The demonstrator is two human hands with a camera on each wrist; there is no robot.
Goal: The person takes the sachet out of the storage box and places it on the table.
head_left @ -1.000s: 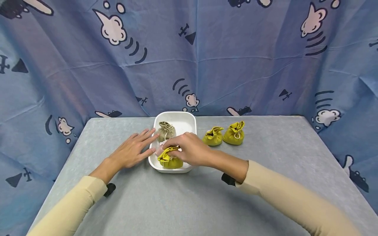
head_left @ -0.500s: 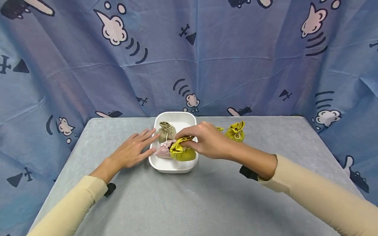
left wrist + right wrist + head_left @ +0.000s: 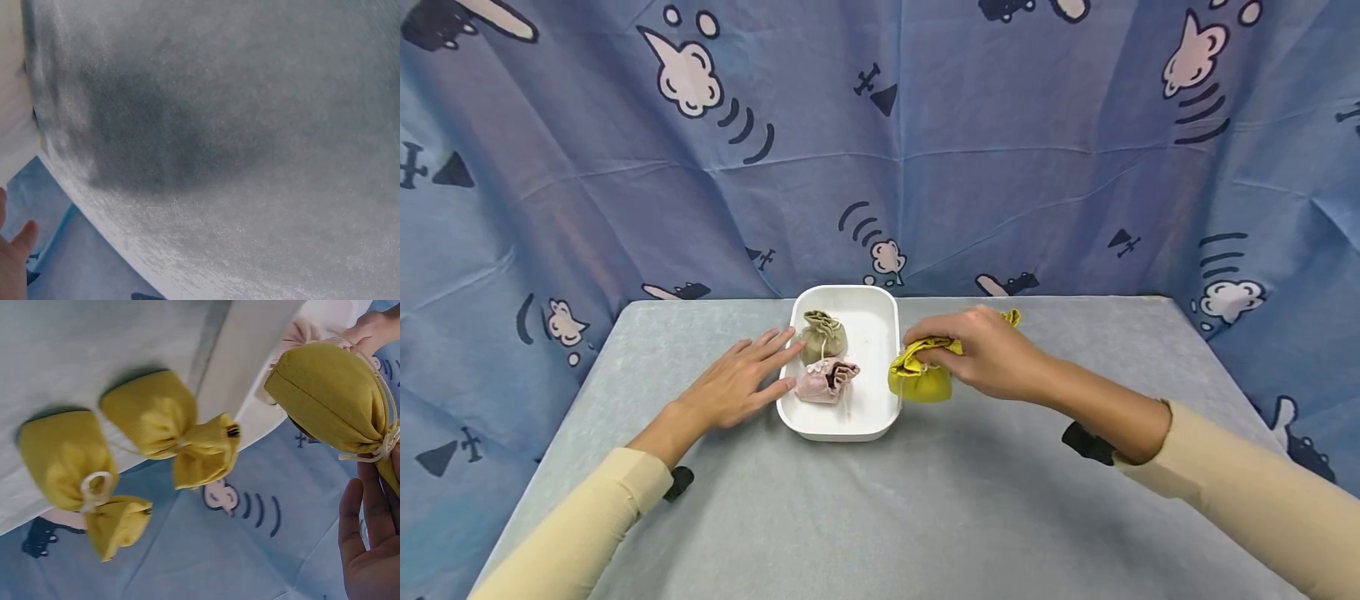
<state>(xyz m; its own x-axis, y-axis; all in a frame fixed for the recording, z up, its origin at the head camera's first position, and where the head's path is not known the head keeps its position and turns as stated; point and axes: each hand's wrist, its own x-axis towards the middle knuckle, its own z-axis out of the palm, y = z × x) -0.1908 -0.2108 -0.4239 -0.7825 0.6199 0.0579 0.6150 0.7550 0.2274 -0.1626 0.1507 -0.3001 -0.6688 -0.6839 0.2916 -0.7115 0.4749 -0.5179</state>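
mustard cloth pouch [image 3: 920, 379], gathered at its neck, pinched by right hand [image 3: 988, 354].

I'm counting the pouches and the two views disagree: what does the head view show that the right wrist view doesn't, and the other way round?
Only the head view shows the beige drawstring pouch inside the white rectangular plastic tray, the whole pink drawstring pouch beside it there, and the left hand flat on the grey table.

Only the right wrist view shows two more yellow fabric pouches lying on the table.

Both show the yellow drawstring pouch in the right hand's grip, just outside the tray.
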